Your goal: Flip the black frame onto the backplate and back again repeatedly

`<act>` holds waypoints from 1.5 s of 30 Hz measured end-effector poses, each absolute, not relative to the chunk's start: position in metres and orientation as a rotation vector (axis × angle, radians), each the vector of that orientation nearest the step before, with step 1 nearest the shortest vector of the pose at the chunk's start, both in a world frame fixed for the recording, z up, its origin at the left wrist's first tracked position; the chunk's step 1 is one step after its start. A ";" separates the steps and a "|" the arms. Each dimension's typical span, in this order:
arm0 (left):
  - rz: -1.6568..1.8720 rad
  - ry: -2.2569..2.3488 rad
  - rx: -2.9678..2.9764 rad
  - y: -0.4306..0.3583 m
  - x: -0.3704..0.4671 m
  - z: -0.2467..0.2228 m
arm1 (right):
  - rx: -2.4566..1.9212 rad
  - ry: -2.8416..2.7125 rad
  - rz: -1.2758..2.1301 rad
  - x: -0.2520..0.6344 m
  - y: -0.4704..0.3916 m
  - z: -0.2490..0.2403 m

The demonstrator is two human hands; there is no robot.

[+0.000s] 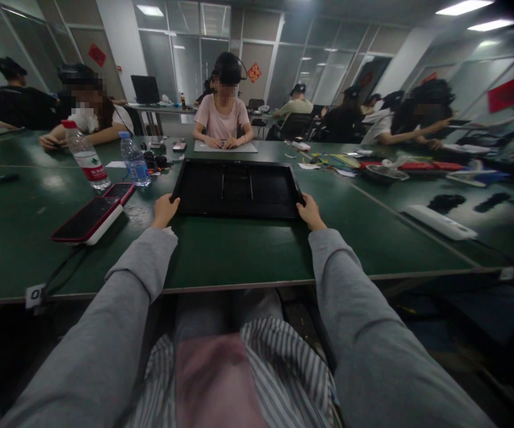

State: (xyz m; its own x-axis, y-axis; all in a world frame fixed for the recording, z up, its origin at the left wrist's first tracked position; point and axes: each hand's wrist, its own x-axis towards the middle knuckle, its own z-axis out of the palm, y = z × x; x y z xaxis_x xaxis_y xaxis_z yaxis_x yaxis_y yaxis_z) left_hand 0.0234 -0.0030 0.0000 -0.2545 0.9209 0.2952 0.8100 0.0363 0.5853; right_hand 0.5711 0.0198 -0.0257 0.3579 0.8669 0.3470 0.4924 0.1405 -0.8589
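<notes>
A wide black rectangular tray (198, 190) with a raised rim lies at the middle of the green table, in front of me. Two thin pale rods or strips and a darker rectangle show on its inner face. My left hand (166, 211) grips its left edge near the front corner, thumb on top of the rim. On the opposite side, my right hand (312, 212) holds the right edge the same way. The undersides of both hands' fingers are hidden, and whether the tray is slightly raised I cannot tell.
Left of the tray stand a red-capped bottle (88, 157), a blue-capped bottle (135, 160) and a phone (88, 219) on a white block. A white power strip (439, 222) lies right, with cables and bags beyond. A person (223, 113) sits opposite; other people sit around.
</notes>
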 end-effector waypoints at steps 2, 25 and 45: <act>0.996 2.131 1.795 0.001 0.020 -0.001 | -1.516 -1.291 0.426 0.572 0.021 -0.027; 0.988 2.132 1.807 0.000 0.001 0.006 | -1.452 -1.175 0.714 0.579 0.008 -0.010; 1.244 2.277 1.662 -0.017 0.010 0.012 | -1.499 -0.817 0.397 0.579 0.008 0.007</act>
